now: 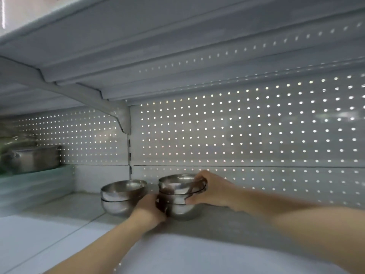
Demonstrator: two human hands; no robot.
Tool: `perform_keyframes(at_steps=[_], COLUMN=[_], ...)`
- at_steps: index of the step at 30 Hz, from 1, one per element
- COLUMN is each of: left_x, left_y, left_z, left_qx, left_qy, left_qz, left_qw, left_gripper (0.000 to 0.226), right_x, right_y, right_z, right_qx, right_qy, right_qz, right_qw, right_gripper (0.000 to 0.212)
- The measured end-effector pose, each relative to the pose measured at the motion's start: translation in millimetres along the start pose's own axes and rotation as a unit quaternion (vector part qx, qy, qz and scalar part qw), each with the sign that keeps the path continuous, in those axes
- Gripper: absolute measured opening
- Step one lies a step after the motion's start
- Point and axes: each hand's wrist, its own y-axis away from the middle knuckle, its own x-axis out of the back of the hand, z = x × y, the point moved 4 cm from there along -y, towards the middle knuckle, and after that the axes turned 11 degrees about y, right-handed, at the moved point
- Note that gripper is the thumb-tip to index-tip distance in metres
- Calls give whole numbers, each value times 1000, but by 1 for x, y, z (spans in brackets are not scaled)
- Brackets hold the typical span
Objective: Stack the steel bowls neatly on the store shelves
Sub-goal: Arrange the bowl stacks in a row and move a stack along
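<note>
1. Head view: a stack of steel bowls stands on the grey shelf, close to the perforated back panel. It shows at least two bowls nested, rims up.
2. The left hand grips the lower bowl of that stack on its left side, fingers curled round the wall, so this grip is clamped on the stack.
3. The right hand holds the same stack from its right: fingers hooked over the top rim, thumb pressed against the lower bowl's side. This grip too is clamped on the stack.
4. Just left of the held stack, touching or nearly touching the left hand, stands a second stack of two bowls, held by neither hand.
5. Further left of the held stack, past the shelf's upright bracket, a blurred steel container sits on a pale raised base.
6. Above the held stack runs the underside of the next shelf.
</note>
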Motion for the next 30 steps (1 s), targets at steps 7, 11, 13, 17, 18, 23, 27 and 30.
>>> perform_keyframes(at_steps=[7,11,13,17,18,23,27,30], left_x=[-7,-10,-10,-27,-35,-87,-140,-188], left_y=[4,3,8,24,29,62,94,120], left_z=[4,9,17,43,52,110,161,202], left_qx=[-51,-44,-73,-115,-123,-126,-174,-195], left_qy=[-45,-2,26,45,45,7,62,106], left_qz=[27,-8,-15,-46,-55,-86,-151,-188], left_qw=[997,999,997,991,990,988,971,957], left_gripper=[24,18,30,36,35,35,30,46], right_x=[-3,5,15,43,52,106,158,201], right_y=[6,14,24,54,64,123,182,225], right_z=[-1,1,3,13,16,44,75,107], right_qx=[-39,-53,-55,-67,-73,-119,-151,-178], right_qy=[-63,-78,-73,-52,-49,-48,-53,-35], right_qz=[24,40,55,90,97,131,159,185], right_qw=[997,995,994,992,991,983,974,966], right_gripper=[58,62,63,73,75,71,77,86])
